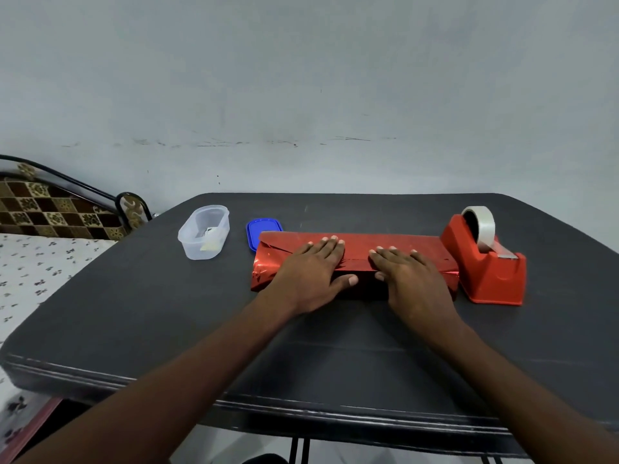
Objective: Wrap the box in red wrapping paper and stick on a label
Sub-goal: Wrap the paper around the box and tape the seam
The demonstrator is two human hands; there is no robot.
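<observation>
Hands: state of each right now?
Left hand: open, fingers flat on the wrapped box.
Right hand: open, fingers flat on the same box.

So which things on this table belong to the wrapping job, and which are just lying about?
Job: long box covered in shiny red wrapping paper, pressed flat by left hand and right hand; red tape dispenser with clear tape.
Unclear or idle: clear plastic tub holding small slips; blue plastic lid.

The tape dispenser (485, 262) stands just beside the right end of the wrapped box (355, 259), so almost no room there. On the left end, a blue lid (263, 234) touches the back corner and a clear tub (204, 232) is near. Table (134, 313) in front & far left is free to pass.
</observation>
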